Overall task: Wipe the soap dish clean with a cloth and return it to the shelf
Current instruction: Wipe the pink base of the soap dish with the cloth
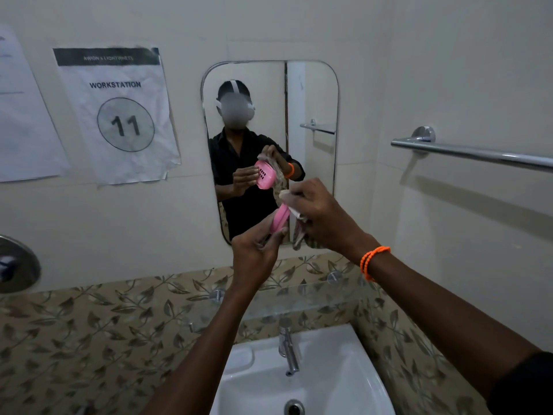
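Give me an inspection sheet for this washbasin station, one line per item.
Surface: white washbasin with a chrome tap, nothing lying in the visible part; glass shelf above it looks bare.
Job's things: pink soap dish held edge-on in front of the mirror; cloth pressed against it, its tail hanging down.
Clutter: nothing seen.
Grippers: left hand grips the dish from below; right hand holds the cloth, orange bead bracelet on that wrist.
Cables: nothing seen.
Surroundings: workstation 11 sign on the wall, towel bar at right, leaf-pattern tiles.
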